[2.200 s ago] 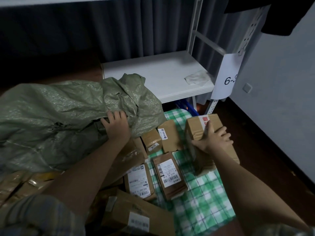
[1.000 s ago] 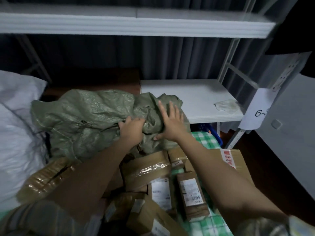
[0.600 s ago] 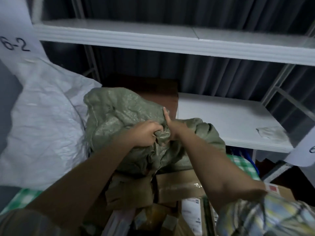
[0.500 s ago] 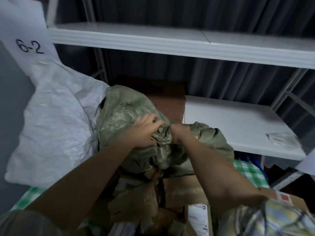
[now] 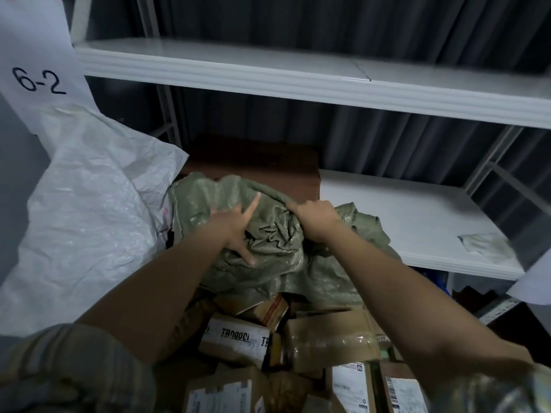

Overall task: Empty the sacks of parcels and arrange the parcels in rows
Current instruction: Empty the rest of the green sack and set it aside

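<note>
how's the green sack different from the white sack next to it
The green sack is olive, crumpled and slumped over the parcels; the white sack is pale and stands taller at the left. The left hand presses the green sack and the right hand grips it; neither touches the white one. Both look woven.

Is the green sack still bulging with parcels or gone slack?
Mostly slack: the green sack lies crumpled and flat under the left hand, bunched in the right hand. Anything left inside cannot be told.

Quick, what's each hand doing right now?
Left hand: open, fingers spread flat on the green sack.
Right hand: closed, gripping a fold of the green sack.
</note>
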